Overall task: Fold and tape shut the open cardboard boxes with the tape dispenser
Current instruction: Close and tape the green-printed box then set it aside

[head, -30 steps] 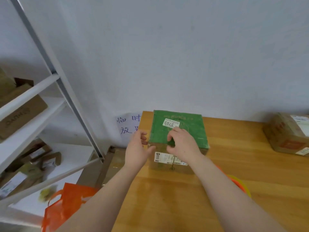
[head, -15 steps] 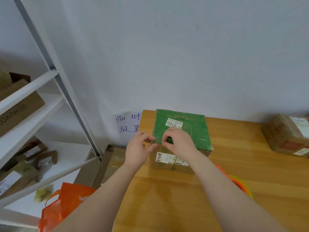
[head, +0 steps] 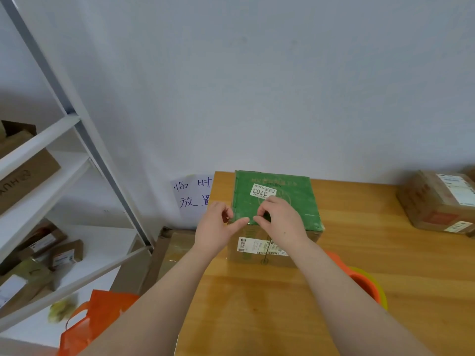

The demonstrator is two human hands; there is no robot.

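Green-topped brown cardboard box (head: 295, 209) stands at the far left corner of the wooden counter (head: 385, 253), top flat, flaps down.

Left hand (head: 216, 229): at the box's near-left top corner, fingers (head: 226, 210) curled over the corner, thumb laid along the near edge, pinching the rim of the green covering. Right hand (head: 282, 222): just right of it on the same edge, thumb and forefinger closed narrow on that rim. Anything between the fingertips is too small to tell.

Judgement: the hands work the covering's edge, pressing or picking; I cannot tell which.

Risks:
- Pinched rim lifts or tears, so the seam ends up loose.
- A pull toward the person slides the box, as nothing braces it.
- Neither hand holds a dispenser. The orange and yellow-green round object (head: 370, 286), near-right of the box and mostly hidden behind the right forearm, may be it; unconfirmed. A forearm drawn back could knock it.

Counts:
- Hands: 2.
- Boxes on the counter: 2, the second being a plain brown labelled carton (head: 437, 201) well right of the box.
- White "3703" sticker (head: 262, 191): 1, on the box top.
- Barcode label (head: 253, 245) on its near face: at least 1.
- Handwritten paper sign (head: 191, 194): 1, left of the box.
- Orange bag (head: 100, 322): 1, near-left, lower.
- White metal shelf unit (head: 38, 142): 1, left; several parcels, count uncertain.
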